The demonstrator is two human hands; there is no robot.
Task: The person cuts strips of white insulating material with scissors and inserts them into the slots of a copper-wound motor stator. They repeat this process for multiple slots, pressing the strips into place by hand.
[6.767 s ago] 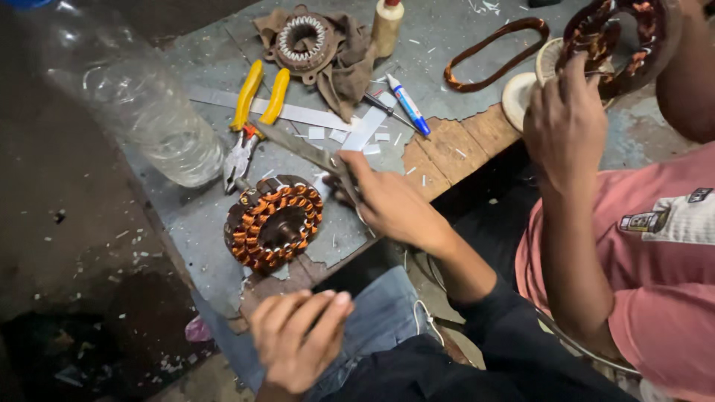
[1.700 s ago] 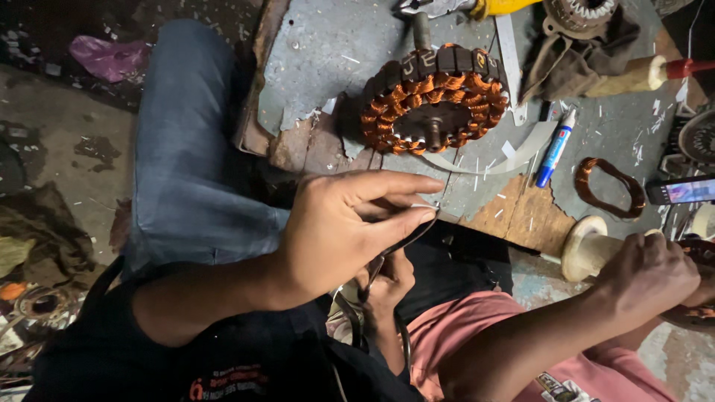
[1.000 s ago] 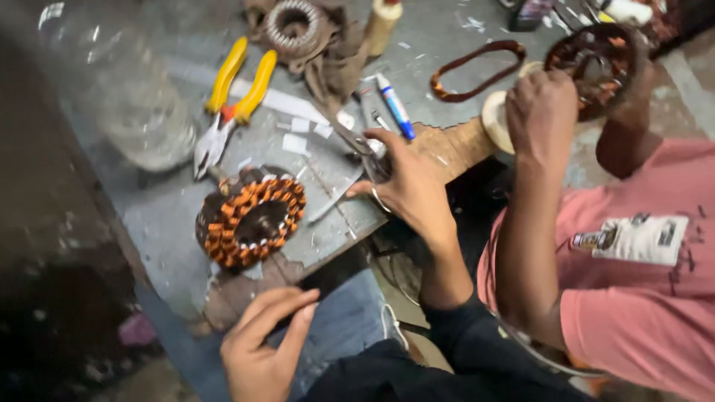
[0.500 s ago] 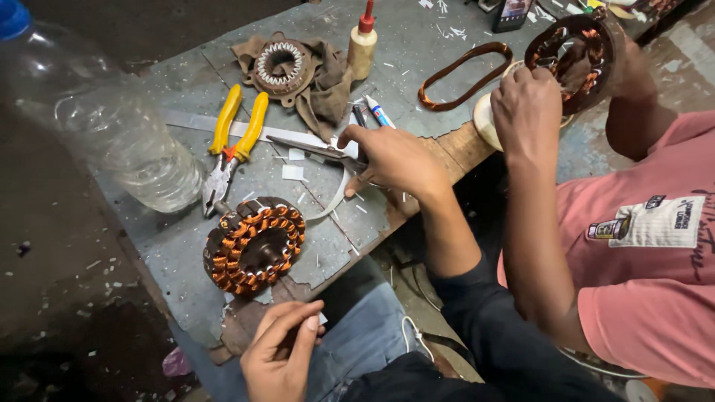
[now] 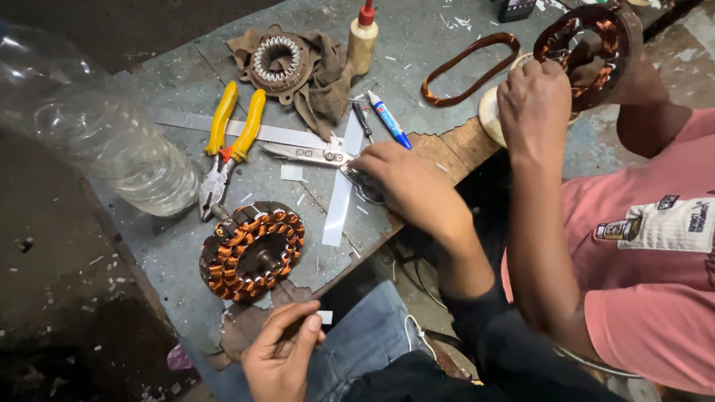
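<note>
My right hand (image 5: 406, 182) lies on the grey table (image 5: 439, 52), its fingers closed over the handles of a pair of steel scissors (image 5: 309, 153) whose blades point left. A long white paper strip (image 5: 341, 195) lies under the scissors. My left hand (image 5: 279, 357) is low over my knee and pinches a small white paper piece (image 5: 324, 317). A stator wound with copper wire (image 5: 252, 250) stands on the table between my two hands.
Yellow-handled pliers (image 5: 227, 145), a clear plastic bottle (image 5: 104, 141), a second stator on a brown rag (image 5: 277, 61), a glue bottle (image 5: 363, 37), a blue pen (image 5: 387, 119) and a copper coil loop (image 5: 469, 68) are on the table. A person in a pink shirt (image 5: 655, 268) holds another stator (image 5: 588, 52) at the right.
My right hand has settled lower onto the scissors handles. My left hand has stayed low with the paper piece. The view swung round earlier and is now steady.
</note>
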